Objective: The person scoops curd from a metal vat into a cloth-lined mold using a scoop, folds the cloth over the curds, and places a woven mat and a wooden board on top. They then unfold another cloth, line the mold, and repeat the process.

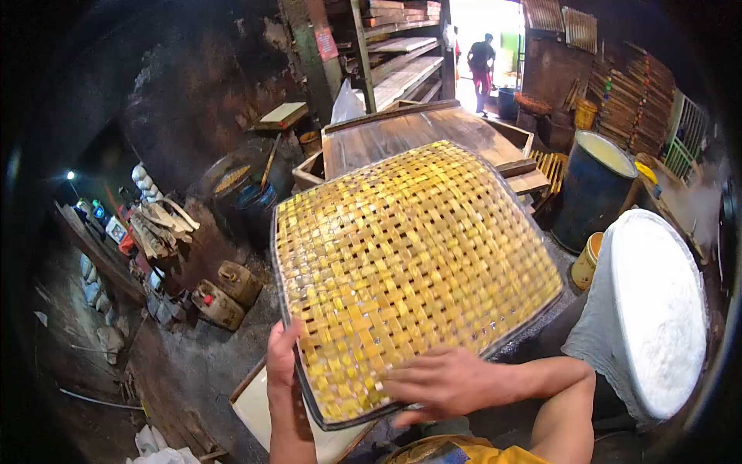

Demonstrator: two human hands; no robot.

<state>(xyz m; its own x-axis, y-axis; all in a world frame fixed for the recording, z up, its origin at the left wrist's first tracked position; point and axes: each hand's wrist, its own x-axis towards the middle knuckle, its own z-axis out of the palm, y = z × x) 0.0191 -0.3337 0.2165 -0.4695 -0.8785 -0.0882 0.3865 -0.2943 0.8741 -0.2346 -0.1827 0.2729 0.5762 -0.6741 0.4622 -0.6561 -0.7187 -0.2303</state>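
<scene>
Left hand [284,356] grips the dark rim of a square, yellow woven-strip panel [410,263] at its lower left edge, the thumb at the rim and the other fingers partly hidden. Right hand [444,379] lies over the panel's lower edge, palm side toward the weave, its fingers extended and close together; whether they press on it I cannot tell. The panel is held up, tilted, in front of the person's body. Partly hidden beneath it is a wood-edged tray with a pale surface [259,410]. Beyond it sits a broad brown wooden board [410,139]. To the right stand a round, cloth-draped container of white material [657,309], a small yellow bucket [586,263] and a dark blue drum [591,189].
</scene>
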